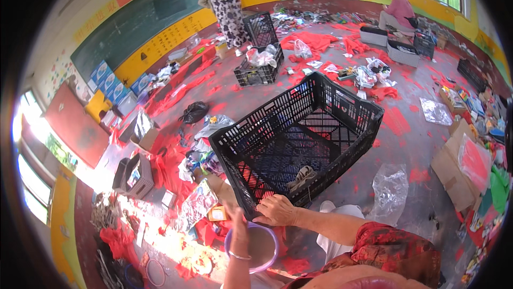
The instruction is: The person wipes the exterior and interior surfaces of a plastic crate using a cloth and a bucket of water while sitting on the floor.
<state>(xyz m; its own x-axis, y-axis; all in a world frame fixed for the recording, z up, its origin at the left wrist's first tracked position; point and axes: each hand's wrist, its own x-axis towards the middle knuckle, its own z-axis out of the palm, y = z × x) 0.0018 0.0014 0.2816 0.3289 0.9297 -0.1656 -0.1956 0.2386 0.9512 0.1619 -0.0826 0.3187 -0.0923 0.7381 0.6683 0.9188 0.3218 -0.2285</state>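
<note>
A big black plastic crate (299, 134) with slatted walls stands tilted in front of me. My right hand (277, 210) is closed over its near rim, close to the left corner. Beside that corner is my left hand (239, 224), smeared by motion, so its fingers are unclear and I cannot tell if it touches the crate. Below the hands is a round tub with a purple rim (277, 251), partly hidden by my left forearm. Inside the crate, against the near wall, lies a small beige-grey item (302, 176) whose kind I cannot make out.
Red cloth scraps and heaps of small goods cover much of the floor. A clear plastic bag (390, 193) lies right of the crate, a flattened cardboard box (454, 166) farther right. Another black crate (259, 70) stands beyond. One person stands at the back; another sits far right.
</note>
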